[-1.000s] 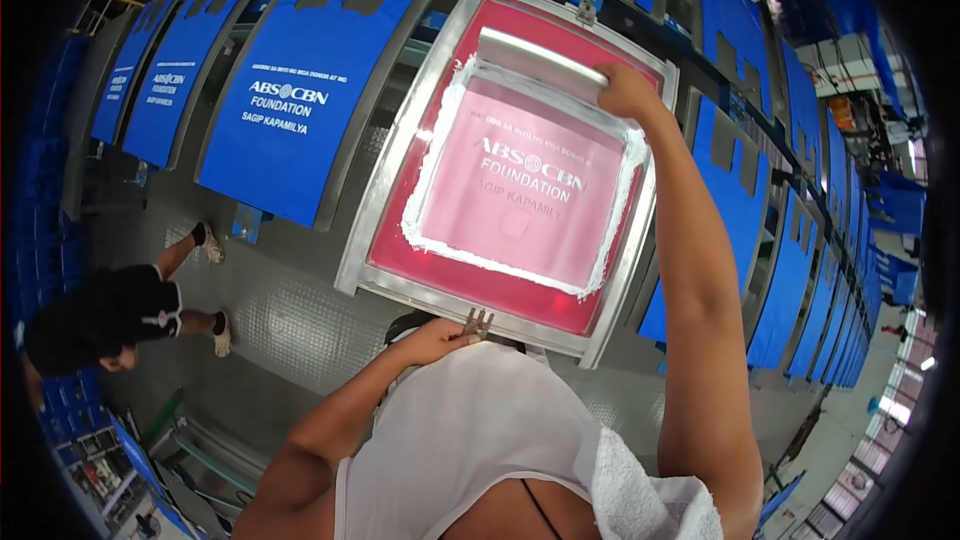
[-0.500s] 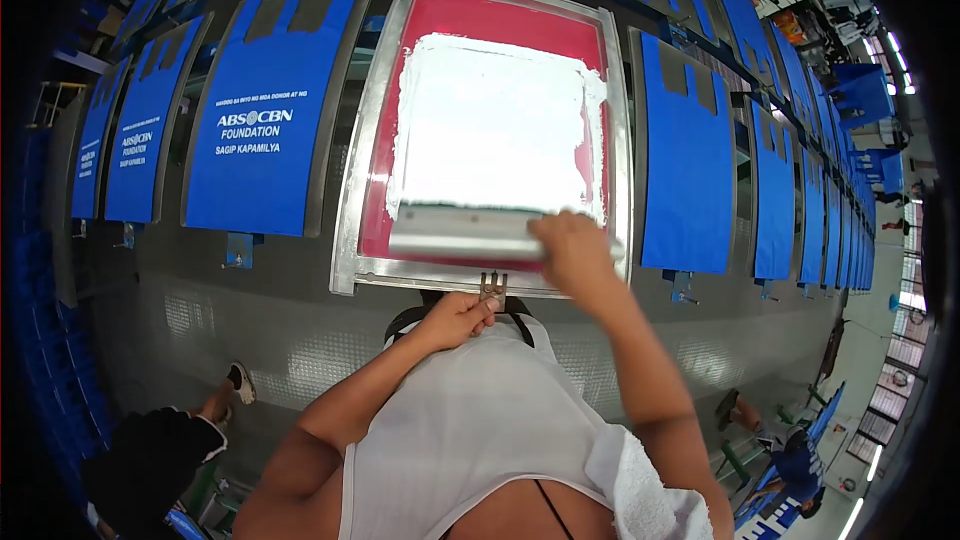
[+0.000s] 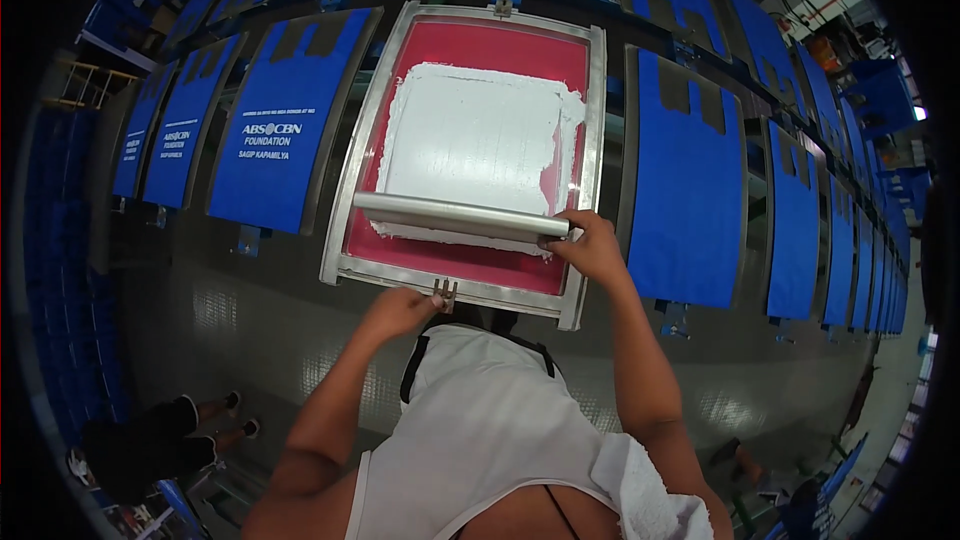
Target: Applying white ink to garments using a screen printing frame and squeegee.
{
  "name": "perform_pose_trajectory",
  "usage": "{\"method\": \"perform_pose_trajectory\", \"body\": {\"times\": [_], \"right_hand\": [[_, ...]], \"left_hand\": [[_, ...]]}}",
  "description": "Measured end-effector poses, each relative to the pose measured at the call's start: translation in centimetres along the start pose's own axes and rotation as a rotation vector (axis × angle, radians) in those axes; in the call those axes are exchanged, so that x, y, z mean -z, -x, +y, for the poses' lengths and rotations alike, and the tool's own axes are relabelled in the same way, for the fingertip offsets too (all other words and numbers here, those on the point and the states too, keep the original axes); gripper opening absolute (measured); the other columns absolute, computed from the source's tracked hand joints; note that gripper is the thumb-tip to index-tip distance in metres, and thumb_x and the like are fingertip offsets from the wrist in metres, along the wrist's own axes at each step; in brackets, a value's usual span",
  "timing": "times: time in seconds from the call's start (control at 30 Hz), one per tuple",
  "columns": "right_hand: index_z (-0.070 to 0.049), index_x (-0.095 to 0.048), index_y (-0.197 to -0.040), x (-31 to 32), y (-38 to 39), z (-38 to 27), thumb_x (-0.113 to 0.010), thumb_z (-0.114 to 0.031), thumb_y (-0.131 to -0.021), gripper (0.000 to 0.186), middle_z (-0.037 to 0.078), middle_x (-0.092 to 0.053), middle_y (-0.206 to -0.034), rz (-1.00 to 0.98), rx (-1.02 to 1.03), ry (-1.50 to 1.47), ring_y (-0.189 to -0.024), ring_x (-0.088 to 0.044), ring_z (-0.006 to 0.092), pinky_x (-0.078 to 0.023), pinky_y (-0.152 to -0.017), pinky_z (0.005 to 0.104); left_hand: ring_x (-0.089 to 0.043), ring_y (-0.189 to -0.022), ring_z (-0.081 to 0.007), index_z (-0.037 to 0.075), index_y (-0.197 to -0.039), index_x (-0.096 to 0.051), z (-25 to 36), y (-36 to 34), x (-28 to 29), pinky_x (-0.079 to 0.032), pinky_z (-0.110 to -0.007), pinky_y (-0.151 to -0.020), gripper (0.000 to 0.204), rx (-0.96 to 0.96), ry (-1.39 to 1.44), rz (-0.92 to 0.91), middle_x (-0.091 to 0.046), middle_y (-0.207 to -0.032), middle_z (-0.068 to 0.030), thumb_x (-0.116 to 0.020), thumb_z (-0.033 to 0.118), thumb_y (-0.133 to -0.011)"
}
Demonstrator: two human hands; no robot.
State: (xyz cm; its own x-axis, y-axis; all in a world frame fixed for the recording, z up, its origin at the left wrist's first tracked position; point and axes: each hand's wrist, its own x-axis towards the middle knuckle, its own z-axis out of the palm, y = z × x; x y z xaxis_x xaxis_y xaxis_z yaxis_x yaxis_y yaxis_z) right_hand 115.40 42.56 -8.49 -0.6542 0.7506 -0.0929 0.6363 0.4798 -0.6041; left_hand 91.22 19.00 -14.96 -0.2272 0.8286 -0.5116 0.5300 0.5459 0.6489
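A screen-printing frame (image 3: 590,155) with a metal border and a red mesh lies in front of me. White ink (image 3: 470,135) covers a large square of the mesh. My right hand (image 3: 590,245) grips the right end of a long metal squeegee (image 3: 450,213), which lies crosswise near the ink's lower edge. Some ink shows on the near side of the squeegee. At the frame's near edge, my left hand (image 3: 400,310) is closed with its fingertips on a small metal bracket (image 3: 445,292). Whatever lies under the screen is hidden.
Blue fabric panels on boards stand in rows both sides; the left ones (image 3: 265,130) bear white print, the right ones (image 3: 685,190) show none. Another row runs behind the frame. A person (image 3: 150,445) is at lower left. A white towel (image 3: 650,495) hangs over my right shoulder.
The squeegee now lies at a slight slant with ink showing on its near side; earlier it was blurred by motion. My left hand stays at the bracket. The whole view has shifted and turned slightly.
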Motion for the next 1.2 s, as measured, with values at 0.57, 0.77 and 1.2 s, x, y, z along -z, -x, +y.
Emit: {"method": "perform_pose_trajectory", "body": {"times": [0.57, 0.77, 1.2], "right_hand": [[0.000, -0.067, -0.096, 7.2, 3.6, 6.8, -0.077, -0.011, -0.068, 0.031, 0.006, -0.066, -0.088, 0.149, -0.316, -0.810, -0.082, -0.060, 0.0143, -0.047, -0.078, 0.0289], [0.000, -0.068, -0.095, 17.7, 12.0, 20.8, -0.075, -0.007, -0.066, 0.030, 0.007, -0.067, -0.088, 0.269, -0.333, -0.738, -0.083, -0.061, 0.0154, -0.048, -0.078, 0.0294], [0.000, -0.068, -0.097, 24.7, 13.5, 35.0, -0.077, -0.007, -0.064, 0.035, 0.007, -0.066, -0.089, 0.230, -0.374, -0.732, -0.085, -0.061, 0.0158, -0.048, -0.076, 0.0292]], "left_hand": [[-0.055, -0.099, -0.0141, -0.001, -0.133, -0.044, 3.3, -5.2, 5.9, -0.044, -0.027, -0.087, 0.047, -0.029, 0.618, 0.582, -0.061, -0.115, -0.0124, -0.050, 0.027, -0.097], [-0.056, -0.100, -0.0154, -0.001, -0.129, -0.049, 15.0, -10.2, -8.8, -0.045, -0.028, -0.085, 0.043, -0.191, 0.576, 0.471, -0.062, -0.113, -0.0137, -0.054, 0.024, -0.094], [-0.058, -0.102, -0.0166, 0.001, -0.127, -0.052, 25.0, -11.8, -19.3, -0.044, -0.028, -0.088, 0.043, -0.094, 0.491, 0.575, -0.063, -0.113, -0.0150, -0.056, 0.027, -0.093]]}}
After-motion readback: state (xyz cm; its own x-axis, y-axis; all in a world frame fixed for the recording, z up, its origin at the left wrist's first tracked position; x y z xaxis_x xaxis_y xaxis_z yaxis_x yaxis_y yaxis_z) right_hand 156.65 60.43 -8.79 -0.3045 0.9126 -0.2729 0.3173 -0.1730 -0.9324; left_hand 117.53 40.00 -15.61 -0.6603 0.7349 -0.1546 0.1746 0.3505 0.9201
